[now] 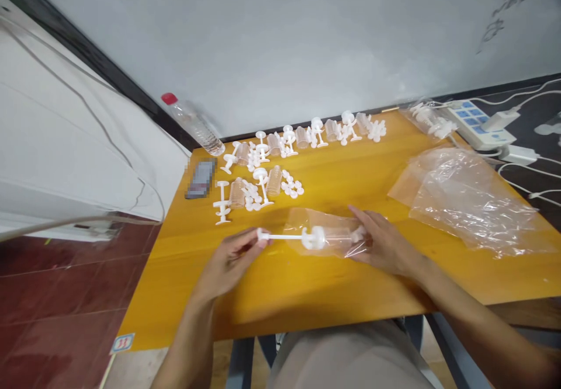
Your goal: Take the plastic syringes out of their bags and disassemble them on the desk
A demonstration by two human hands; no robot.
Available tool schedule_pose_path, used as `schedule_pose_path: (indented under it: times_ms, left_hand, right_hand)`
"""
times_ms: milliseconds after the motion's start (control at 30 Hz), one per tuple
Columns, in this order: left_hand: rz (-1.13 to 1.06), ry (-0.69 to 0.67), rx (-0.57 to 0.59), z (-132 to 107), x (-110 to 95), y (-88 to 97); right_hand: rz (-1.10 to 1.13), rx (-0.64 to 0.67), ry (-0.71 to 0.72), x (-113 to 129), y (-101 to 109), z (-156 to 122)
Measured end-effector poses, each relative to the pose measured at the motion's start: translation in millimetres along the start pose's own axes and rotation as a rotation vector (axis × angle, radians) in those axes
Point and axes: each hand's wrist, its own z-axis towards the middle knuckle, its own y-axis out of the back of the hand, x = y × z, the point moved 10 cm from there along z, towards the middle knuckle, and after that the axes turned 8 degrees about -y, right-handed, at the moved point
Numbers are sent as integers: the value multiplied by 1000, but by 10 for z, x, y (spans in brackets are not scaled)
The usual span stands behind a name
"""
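My left hand (230, 260) pinches the end of a white plunger rod (280, 236) that lies level above the yellow table (307, 295). The rod runs into a clear, pinkish syringe-like barrel (335, 238) wrapped in a small clear plastic bag (307, 222). My right hand (381, 240) closes on the far end of that barrel and bag. Both hands hover near the table's front middle.
Behind the hands lie several white plungers, small caps and clear barrels (258, 187), more in a row (315, 133) by the wall. A phone (200, 179) and a water bottle (193, 123) sit at left. Large clear bags (464, 199) and a power strip (480, 123) lie right.
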Motion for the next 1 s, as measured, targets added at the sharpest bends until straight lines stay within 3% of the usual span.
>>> schedule_pose_path:
  times_ms: [133,267,400,500,567,633,767,900,1000]
  left_hand:
    - [-215,124,-342,-320,349,538]
    - [-420,137,-672,-601,552,889]
    - [-502,133,-855,-709,603,1035]
    - [-547,125,-933,-664,555,948]
    - [-595,118,-904,-526,462,734]
    - [-629,90,-801,-311,297,440]
    - [-541,36,-489,126,-100,-105]
    - [-436,5,-277,368,-357,-317]
    - [-516,-52,-186,463,-532,-384]
  right_hand:
    - [-38,42,-23,-80,39,-46]
    - [-120,75,41,-127,73,-66]
    - [-181,138,120,-72,135,-114]
    - [-120,98,90,85,338,-54]
    - [22,8,-6,185,534,85]
    - [219,-81,-152,214,674,265]
    - [643,-53,-460,74,556,556]
    - [969,100,-621,-85,292,607]
    - [942,118,-693,-186,249,560]
